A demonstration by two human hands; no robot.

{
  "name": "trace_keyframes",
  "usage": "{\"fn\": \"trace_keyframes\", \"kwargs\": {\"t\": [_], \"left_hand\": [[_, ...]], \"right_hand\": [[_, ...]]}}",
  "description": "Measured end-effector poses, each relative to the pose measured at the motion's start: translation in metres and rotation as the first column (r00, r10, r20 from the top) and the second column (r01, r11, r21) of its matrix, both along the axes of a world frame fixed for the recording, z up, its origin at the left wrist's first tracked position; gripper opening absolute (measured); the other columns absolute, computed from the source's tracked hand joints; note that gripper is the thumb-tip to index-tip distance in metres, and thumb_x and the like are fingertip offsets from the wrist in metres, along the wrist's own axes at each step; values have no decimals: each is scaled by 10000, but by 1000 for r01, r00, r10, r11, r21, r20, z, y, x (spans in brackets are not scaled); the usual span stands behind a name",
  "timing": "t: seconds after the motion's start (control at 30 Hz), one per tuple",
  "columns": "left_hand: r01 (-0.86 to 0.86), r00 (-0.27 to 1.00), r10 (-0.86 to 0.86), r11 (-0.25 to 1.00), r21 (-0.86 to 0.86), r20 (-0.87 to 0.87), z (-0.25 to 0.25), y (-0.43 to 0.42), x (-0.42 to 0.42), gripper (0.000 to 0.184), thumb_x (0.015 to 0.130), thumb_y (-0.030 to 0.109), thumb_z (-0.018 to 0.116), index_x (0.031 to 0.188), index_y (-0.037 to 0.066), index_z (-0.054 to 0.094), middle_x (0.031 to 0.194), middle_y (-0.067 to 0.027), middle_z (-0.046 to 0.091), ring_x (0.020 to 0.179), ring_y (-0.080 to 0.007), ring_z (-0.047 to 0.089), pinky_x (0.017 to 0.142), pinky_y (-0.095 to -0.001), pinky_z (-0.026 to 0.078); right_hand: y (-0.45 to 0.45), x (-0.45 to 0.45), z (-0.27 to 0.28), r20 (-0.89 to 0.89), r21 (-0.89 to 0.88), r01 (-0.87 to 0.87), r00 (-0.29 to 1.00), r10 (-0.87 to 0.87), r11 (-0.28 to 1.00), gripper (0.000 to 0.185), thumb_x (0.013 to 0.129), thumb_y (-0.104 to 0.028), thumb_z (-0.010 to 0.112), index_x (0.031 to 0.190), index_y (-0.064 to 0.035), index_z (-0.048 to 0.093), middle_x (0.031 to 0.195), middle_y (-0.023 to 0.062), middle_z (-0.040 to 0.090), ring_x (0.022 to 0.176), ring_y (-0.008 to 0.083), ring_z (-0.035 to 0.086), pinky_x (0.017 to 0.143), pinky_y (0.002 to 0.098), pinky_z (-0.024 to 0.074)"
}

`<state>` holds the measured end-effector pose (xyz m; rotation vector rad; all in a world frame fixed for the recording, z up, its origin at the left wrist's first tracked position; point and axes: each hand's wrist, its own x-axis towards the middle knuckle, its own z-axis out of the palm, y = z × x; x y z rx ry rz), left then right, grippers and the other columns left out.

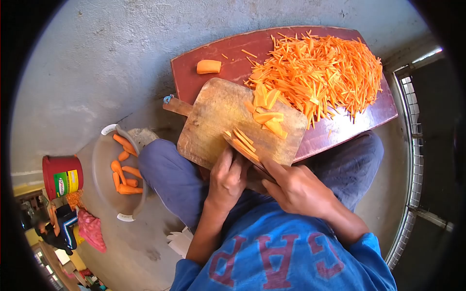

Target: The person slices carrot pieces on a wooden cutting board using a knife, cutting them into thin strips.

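Note:
A wooden cutting board (208, 121) with a handle lies tilted over the edge of a dark red table (187, 72). At its near edge my left hand (227, 177) has its fingers bent against a stack of carrot strips (244, 144). My right hand (298, 186) is closed round a knife (259, 169), its blade beside the strips. Flat carrot slices (267, 117) lie on the right part of the board. Behind them a large heap of carrot sticks (320, 72) covers the table's right side. One thick carrot piece (208, 66) rests at the back left.
On the floor at left stands a grey basin (103, 167) holding several peeled carrots (117, 168). Farther left are a red bucket (48, 177), a pink sack (91, 230) and a seated person (53, 233). A wall rises behind the table; a metal grille (416, 145) runs along the right.

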<state>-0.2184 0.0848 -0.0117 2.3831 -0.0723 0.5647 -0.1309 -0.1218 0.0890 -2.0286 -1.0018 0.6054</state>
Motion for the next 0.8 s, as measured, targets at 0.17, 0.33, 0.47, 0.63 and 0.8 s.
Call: {"fn": "trace_keyframes", "kwargs": {"t": [0.17, 0.33, 0.47, 0.63, 0.8], "left_hand": [[-20, 1000, 19, 1000, 9, 15, -1, -1, -2, 395, 982, -37, 814, 1365, -99, 741, 1369, -367, 712, 1168, -545, 760, 958, -538, 661], [-11, 1000, 11, 1000, -26, 20, -1, -1, -1, 402, 976, -44, 808, 1369, -98, 746, 1385, -376, 703, 1171, -548, 758, 955, -540, 662], [-8, 1000, 8, 1000, -12, -13, -2, -1, -4, 407, 976, -41, 806, 1373, -102, 743, 1400, -371, 697, 1166, -546, 757, 960, -539, 658], [-29, 999, 28, 999, 28, 21, -3, -1, -3, 378, 971, -30, 815, 1337, -105, 753, 1367, -340, 714, 1148, -519, 762, 946, -531, 657], [-36, 998, 36, 999, 3, 53, -2, -3, -4, 357, 959, -43, 812, 1305, -118, 762, 1322, -321, 726, 1122, -496, 761, 941, -523, 650]], "right_hand": [[1, 0, 5, -48, -79, -16, 999, 12, 997, 298, 1049, -99, 734, 1247, 35, 556, 895, 326, 732, 848, 550, 742, 715, 608, 584], [-3, -4, 13, -38, -37, 24, 999, -25, 999, 334, 1035, -79, 741, 1309, 40, 593, 983, 331, 746, 886, 556, 741, 746, 605, 586], [-2, -8, 5, -29, -51, 26, 999, -27, 998, 294, 1064, -120, 720, 1261, 26, 559, 923, 333, 746, 864, 563, 739, 726, 618, 582], [8, 1, -6, 5, 40, -8, 1000, 8, 999, 323, 1051, -100, 730, 1286, 42, 561, 938, 348, 741, 871, 573, 734, 744, 625, 584], [-4, -4, 13, -103, -80, 22, 994, -31, 997, 372, 1033, -80, 738, 1359, 42, 608, 1023, 336, 753, 969, 563, 745, 820, 589, 600]]}}
